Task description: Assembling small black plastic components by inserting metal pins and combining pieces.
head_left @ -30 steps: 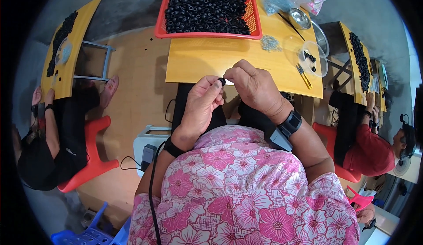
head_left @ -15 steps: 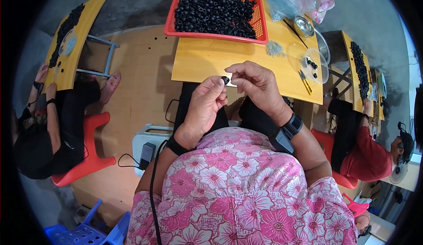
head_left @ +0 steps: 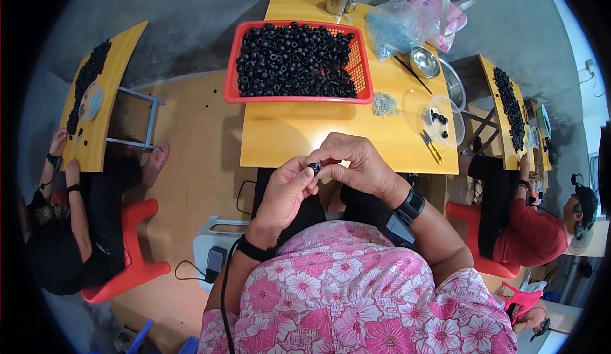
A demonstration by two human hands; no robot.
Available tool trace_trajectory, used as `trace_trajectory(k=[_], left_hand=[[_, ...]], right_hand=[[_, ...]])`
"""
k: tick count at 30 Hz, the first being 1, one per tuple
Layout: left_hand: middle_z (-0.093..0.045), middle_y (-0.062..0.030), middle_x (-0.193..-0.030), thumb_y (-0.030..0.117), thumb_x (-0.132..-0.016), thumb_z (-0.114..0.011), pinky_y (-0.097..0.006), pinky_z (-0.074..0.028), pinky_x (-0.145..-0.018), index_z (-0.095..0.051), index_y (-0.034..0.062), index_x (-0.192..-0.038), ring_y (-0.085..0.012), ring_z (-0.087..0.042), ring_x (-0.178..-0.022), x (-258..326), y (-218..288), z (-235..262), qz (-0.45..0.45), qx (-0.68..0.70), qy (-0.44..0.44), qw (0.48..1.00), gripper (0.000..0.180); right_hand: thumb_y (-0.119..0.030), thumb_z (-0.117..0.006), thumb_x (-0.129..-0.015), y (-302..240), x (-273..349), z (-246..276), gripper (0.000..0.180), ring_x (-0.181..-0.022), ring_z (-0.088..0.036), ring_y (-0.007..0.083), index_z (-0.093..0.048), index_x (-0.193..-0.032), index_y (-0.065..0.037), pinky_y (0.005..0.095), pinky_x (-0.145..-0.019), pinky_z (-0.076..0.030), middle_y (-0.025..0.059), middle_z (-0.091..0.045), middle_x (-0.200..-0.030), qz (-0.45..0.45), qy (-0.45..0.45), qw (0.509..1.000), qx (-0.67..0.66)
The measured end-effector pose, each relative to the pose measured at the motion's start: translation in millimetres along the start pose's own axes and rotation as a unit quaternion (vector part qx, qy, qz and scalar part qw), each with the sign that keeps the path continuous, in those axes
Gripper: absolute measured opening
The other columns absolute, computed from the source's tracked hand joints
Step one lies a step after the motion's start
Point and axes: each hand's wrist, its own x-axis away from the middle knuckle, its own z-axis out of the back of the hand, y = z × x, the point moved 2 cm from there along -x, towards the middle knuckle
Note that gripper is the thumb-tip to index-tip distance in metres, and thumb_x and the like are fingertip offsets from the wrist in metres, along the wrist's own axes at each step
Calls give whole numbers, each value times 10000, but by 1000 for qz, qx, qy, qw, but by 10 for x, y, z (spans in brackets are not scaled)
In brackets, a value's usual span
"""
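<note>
A small round black part [head_left: 314,168] is pinched between thumb and forefinger of my left hand [head_left: 287,190], just in front of the table's near edge. My right hand [head_left: 364,166] comes in from the right, its thumb and forefinger closed together right at the part. Whatever those fingertips hold, if anything, is too small to make out. Beyond my hands, a red plastic basket [head_left: 233,68] on the yellow table [head_left: 280,138] is heaped with black ring-like parts [head_left: 293,61]. A little pile of tiny clear-grey pieces [head_left: 385,104] lies beside the basket.
To the right on the table are a clear shallow dish [head_left: 456,125] with several black parts, a yellow cutter knife [head_left: 433,148], a metal bowl [head_left: 424,62] and a plastic bag [head_left: 398,26]. A metal mug [head_left: 340,0] stands behind. People work at tables on both sides.
My right hand has closed its fingers and come up against the black part in my left hand. The view has tilted up, so everything sits lower in the picture.
</note>
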Motion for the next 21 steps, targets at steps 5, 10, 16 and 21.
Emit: trace_trajectory(k=[5,10,16,21], left_hand=[[-515,17,-858,195,-918,-587,-247,-433,-713,-554,67,-1060,-82,-461,-742,-48,-26,160,-5,11,22,1000,194],[-519,13,-856,193,-919,-585,-241,-438,-711,-558,70,-1039,-72,-475,-735,-77,13,142,0,8,31,999,174],[-533,19,-845,172,-919,-583,-235,-447,-708,-561,62,-1016,-58,-489,-720,-58,-3,123,15,-22,28,999,149],[-538,19,-846,159,-914,-590,-233,-449,-708,-565,59,-1006,-59,-496,-714,-49,-25,138,24,-23,35,999,138]], right_hand=[[-1,-646,-758,175,-271,405,132,-741,-611,263,-662,-887,-28,337,-665,-491,102,-617,-788,43,126,972,192],[3,-637,-726,438,-622,804,179,-827,-613,315,-672,-897,-39,376,-738,-500,122,-635,-866,-8,115,937,330],[-58,-653,-707,908,-971,831,202,-904,-607,315,-676,-907,-36,378,-812,-491,131,-641,-947,-5,7,914,405],[-101,-664,-714,1057,-1133,803,195,-876,-620,323,-688,-902,-55,392,-793,-496,145,-654,-896,-58,-31,895,441]])
